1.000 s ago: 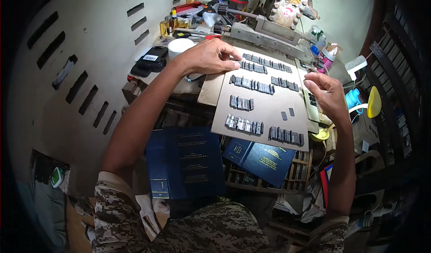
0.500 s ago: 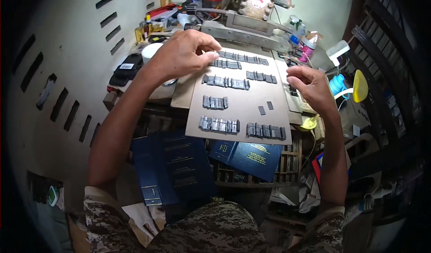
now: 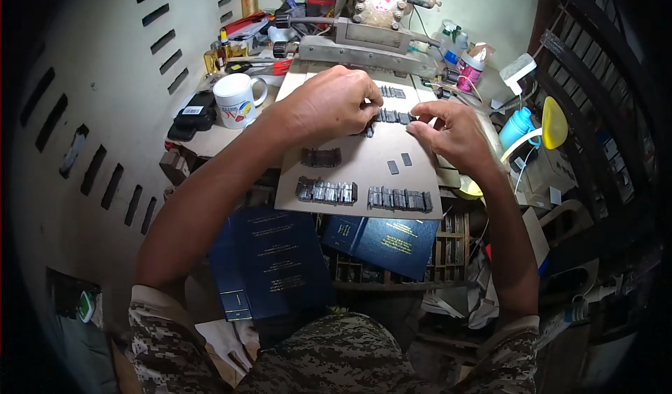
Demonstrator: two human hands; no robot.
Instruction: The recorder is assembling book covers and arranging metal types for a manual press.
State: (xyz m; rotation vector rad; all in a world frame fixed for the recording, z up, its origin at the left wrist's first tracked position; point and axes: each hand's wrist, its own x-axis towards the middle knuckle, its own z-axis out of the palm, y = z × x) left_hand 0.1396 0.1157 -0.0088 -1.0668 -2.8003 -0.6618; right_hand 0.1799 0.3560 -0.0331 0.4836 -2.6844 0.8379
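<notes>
A short row of dark metal type (image 3: 395, 117) lies on the upper part of a pale board (image 3: 364, 157). The thumb and fingers of my left hand (image 3: 325, 106) pinch its left end. At its right end, my right hand (image 3: 455, 129) closes thumb and fingertips on it. More type rows rest around: one beyond (image 3: 393, 92), one at the left (image 3: 321, 157), and two along the near edge, left (image 3: 327, 192) and right (image 3: 399, 199). Two small dark flat pieces (image 3: 393, 167) sit mid-board. My left hand and forearm hide other rows.
A grimy metal machine (image 3: 371, 40) stands behind the board. To the left are a white mug (image 3: 236, 101) and a black case (image 3: 192, 117). A blue bottle (image 3: 516, 129) and yellow lamp (image 3: 555, 124) stand right. Dark blue covers (image 3: 280, 261) lie below, by a compartmented tray (image 3: 455, 250).
Both hands have come together over the board: my left moved right, my right moved left onto the short type row. The view shifted slightly, and the mug is now uncovered.
</notes>
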